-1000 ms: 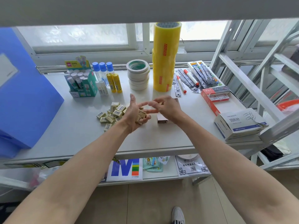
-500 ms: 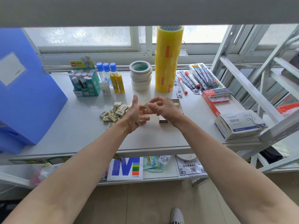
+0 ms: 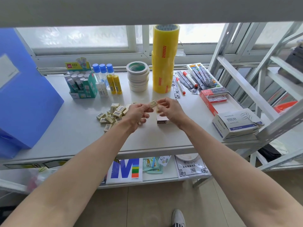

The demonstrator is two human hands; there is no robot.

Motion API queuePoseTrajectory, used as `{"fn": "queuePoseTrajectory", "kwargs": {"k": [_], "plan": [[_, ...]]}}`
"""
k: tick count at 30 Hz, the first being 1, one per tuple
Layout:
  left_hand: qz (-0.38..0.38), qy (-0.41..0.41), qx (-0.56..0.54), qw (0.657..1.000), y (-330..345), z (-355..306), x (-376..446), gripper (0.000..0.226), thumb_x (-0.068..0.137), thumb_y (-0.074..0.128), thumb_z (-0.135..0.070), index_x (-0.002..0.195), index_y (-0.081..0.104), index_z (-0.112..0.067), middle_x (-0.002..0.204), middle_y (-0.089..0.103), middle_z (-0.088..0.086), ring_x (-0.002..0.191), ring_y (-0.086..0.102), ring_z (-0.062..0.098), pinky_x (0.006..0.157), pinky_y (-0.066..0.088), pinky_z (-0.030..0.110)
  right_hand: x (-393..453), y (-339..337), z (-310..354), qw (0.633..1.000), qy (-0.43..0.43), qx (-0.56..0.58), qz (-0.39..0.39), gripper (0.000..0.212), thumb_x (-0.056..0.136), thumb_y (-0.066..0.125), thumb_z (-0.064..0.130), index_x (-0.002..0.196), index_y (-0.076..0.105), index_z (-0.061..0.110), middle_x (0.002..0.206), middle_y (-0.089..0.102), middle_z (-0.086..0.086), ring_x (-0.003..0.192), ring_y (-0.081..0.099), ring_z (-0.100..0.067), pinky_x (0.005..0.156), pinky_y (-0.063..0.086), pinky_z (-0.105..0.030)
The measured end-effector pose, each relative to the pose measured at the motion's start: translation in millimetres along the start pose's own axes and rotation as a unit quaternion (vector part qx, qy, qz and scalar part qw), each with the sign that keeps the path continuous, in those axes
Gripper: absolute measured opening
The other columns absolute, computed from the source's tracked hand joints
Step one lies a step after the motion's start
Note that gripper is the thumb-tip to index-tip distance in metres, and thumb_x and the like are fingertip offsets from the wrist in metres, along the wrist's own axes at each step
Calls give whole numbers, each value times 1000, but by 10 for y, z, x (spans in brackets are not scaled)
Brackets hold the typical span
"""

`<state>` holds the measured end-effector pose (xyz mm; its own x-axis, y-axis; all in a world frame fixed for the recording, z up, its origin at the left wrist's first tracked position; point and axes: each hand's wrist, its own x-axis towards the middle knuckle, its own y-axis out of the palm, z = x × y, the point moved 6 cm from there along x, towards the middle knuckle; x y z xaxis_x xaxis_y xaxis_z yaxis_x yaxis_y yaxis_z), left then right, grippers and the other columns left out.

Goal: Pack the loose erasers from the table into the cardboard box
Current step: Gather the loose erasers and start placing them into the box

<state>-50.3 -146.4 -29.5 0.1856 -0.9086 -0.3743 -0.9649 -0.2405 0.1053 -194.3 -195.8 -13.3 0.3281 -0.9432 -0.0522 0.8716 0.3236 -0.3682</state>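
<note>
While you stand at the grey table [image 3: 78, 135], the biggest thing on it is the blue folder box [image 3: 24, 102] at the far left edge. Behind the middle, near the window, a tall stack of yellow tape rolls [image 3: 164, 59] stands upright, with a lower stack of white tape rolls [image 3: 138, 77] just beside it on the left. At the right, near edge lies a white paper-clip carton [image 3: 236, 123].

Your cardboard box [image 3: 162, 119] sits on the table under your right hand [image 3: 170, 110], mostly hidden by it — you cannot tell from this view what is inside. Left of the box, the pile of loose erasers [image 3: 113, 114] lies on the table, partly behind your left hand [image 3: 137, 113].

Both hands are raised a little above the table and meet over the space between pile and box. One single eraser [image 3: 153, 103] is between them: your left fingertips pinch its left end, your right fingertips touch its right end. Your left hand's other fingers are curled in, with something pale, perhaps more erasers, in the palm — not clear.
</note>
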Motion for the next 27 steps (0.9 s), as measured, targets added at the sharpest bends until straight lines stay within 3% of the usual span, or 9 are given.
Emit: {"fn": "queuePoseTrajectory", "kwargs": {"k": [3, 7, 10, 14, 19, 27], "plan": [[12, -1, 34, 999, 82, -21, 17, 17, 97, 57, -16, 93, 66, -3, 77, 65, 6, 45, 45, 5, 35, 28, 14, -53, -58, 66, 991, -76, -112, 1, 48, 84, 61, 3, 128, 60, 21, 115, 58, -1, 92, 64, -18, 86, 52, -26], [19, 6, 60, 998, 224, -35, 43, 19, 96, 58, -14, 93, 67, 2, 72, 61, 6, 42, 41, 5, 35, 28, 14, -67, -101, 96, 977, -119, -174, -22, 31, 83, 67, 3, 112, 68, 13, 109, 58, -4, 81, 60, -15, 78, 50, -21], [-5, 10, 74, 997, 275, -15, 77, 19, 96, 60, -17, 98, 66, 1, 73, 60, 5, 45, 40, 8, 35, 29, 15, -30, -180, 68, 968, -116, -218, -35, 27, 82, 69, 4, 108, 68, 10, 105, 53, -5, 78, 60, -17, 79, 51, -24], [-59, 20, 137, 989, 233, 50, 163, 14, 93, 63, -16, 102, 58, -6, 74, 51, 6, 51, 38, 13, 37, 30, 18, 82, -363, -20, 941, -85, -323, -54, 27, 83, 67, 7, 110, 67, 11, 109, 54, -10, 91, 60, -26, 86, 49, -33], [-50, 0, 201, 978, 254, 165, 227, 27, 90, 65, -13, 111, 49, -11, 75, 50, 7, 58, 42, 16, 44, 31, 26, 214, -341, -129, 923, -66, -378, -18, 29, 84, 62, 2, 112, 65, 10, 112, 52, -10, 97, 59, -29, 84, 44, -30], [-48, 8, 218, 975, 259, 238, 292, 27, 89, 65, -9, 111, 50, -11, 76, 54, 9, 54, 44, 16, 42, 32, 24, 301, -219, -116, 908, -82, -410, 6, 23, 84, 61, -3, 105, 56, 5, 110, 54, -14, 94, 58, -32, 83, 48, -37]]}}
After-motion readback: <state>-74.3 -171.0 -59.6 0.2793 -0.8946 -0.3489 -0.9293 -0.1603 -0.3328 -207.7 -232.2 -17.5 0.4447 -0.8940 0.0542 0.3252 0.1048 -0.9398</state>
